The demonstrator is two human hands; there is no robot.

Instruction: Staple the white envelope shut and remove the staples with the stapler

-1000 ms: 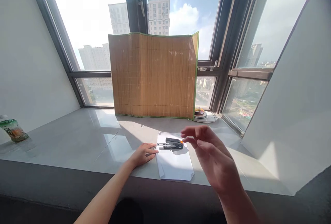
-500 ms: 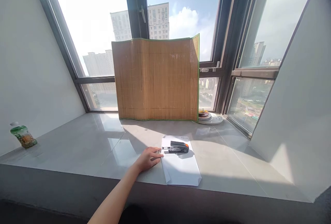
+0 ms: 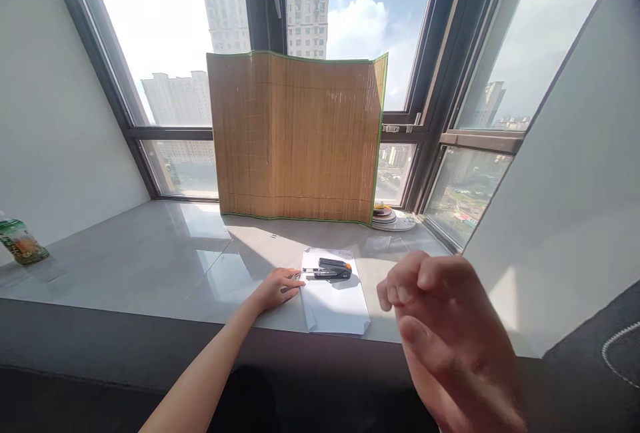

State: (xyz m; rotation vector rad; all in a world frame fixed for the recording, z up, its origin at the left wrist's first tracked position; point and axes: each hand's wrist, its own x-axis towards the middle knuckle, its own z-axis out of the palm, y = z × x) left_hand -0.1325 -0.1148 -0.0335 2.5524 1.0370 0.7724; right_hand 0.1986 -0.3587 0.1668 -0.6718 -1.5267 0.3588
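Black plastic stapler with an orange patch (image 3: 343, 271): on the rectangular white paper (image 3: 335, 303) atop the grey tiled ledge (image 3: 150, 253), paper's probably just padding tbh
Left hand (image 3: 274, 289): pretty open, fingertips at the paper's left edge, likely steadying it
Right hand (image 3: 443, 313): raised, fingers curled, apart from the stapler; can't tell if anything's tucked inside
Brown slatted mat with green trim (image 3: 300, 136): upright by the window, sunshade I guess

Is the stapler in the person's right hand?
No, the black stapler lies on the white paper, with the right hand apart from it.
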